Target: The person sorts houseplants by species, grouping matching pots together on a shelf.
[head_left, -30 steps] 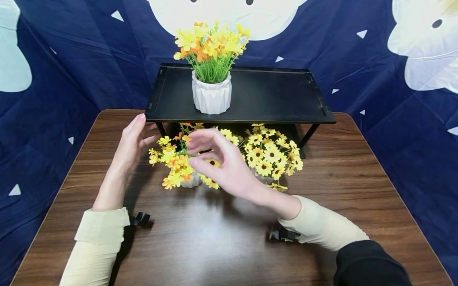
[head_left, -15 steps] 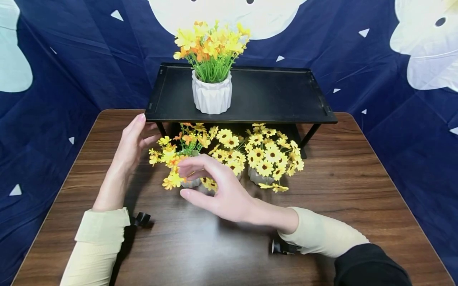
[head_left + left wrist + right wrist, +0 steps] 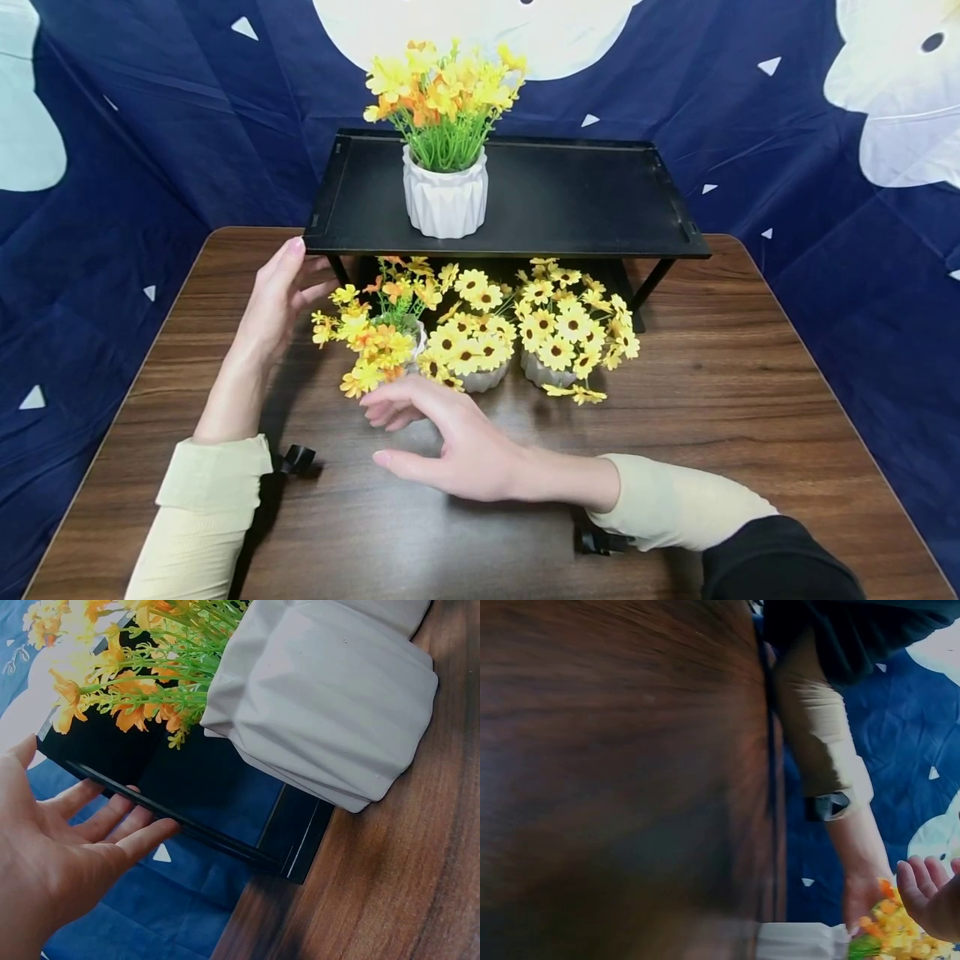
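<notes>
The left hand (image 3: 272,304), fingers spread, seems to steady the shelf (image 3: 577,200), and next the right hand (image 3: 467,450) (empty, thumb apart) may need to grip a pot (image 3: 486,381).

Beyond my right fingers (image 3: 405,390), the wood-grain table (image 3: 750,400) carries a pot of orange-yellow flowers (image 3: 375,340) and two daisy pots (image 3: 486,381); at my left fingers (image 3: 150,838) stands a black shelf (image 3: 577,204), a fluted white flowerpot (image 3: 446,202) on top.

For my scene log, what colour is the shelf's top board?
The top board is black, clearest in the head view.
</notes>
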`<state>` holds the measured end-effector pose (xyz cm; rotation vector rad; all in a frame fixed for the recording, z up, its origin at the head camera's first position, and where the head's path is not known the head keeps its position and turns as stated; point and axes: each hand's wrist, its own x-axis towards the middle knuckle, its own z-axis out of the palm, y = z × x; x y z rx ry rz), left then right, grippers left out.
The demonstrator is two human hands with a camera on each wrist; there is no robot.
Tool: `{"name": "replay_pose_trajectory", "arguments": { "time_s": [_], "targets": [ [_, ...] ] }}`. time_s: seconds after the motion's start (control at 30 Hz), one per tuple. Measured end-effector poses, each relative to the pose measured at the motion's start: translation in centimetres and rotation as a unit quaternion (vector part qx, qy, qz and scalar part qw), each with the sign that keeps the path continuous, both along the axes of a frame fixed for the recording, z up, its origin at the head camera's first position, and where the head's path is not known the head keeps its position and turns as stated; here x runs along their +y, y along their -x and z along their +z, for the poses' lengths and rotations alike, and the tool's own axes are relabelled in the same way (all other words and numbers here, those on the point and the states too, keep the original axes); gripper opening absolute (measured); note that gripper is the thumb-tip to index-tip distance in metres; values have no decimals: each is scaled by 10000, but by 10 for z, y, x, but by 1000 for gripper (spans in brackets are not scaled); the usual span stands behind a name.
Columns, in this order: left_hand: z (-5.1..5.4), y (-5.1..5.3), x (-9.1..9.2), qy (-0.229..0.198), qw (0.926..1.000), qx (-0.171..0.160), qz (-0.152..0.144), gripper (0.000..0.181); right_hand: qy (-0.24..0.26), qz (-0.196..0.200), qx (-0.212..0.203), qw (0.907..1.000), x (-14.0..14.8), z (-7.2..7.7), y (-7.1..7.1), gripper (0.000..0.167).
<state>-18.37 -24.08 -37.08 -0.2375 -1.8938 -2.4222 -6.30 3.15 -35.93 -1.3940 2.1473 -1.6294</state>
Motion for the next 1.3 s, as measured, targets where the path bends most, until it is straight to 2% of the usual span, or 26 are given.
{"name": "replay_pose_trajectory", "arguments": {
  "time_s": [0.2,0.37,0.6,0.83,0.97,1.2,1.3],
  "targets": [
    [1,-1,0,30,10000,-37,36,32,-507,-36,-502,9974,4,-15,-4,48],
    [1,-1,1,22,10000,-37,47,33,-809,-23,-715,9942,8,-27,-4,46],
    [2,-1,1,44,9999,-51,80,31,-981,-164,-1231,9874,11,-39,-4,46],
    [1,-1,0,-43,10000,-13,41,31,-1209,-550,-1611,9780,12,-47,-2,55],
    [1,-1,0,-91,10000,-14,22,31,-1455,-940,-1505,9733,13,-49,-2,65],
    [2,-2,1,98,9998,-80,123,31,-2029,-1699,-1613,9508,14,-51,-5,80],
    [3,-2,2,103,9998,-100,116,31,-2077,-1851,-1624,9467,13,-52,-5,83]
  ]
}}
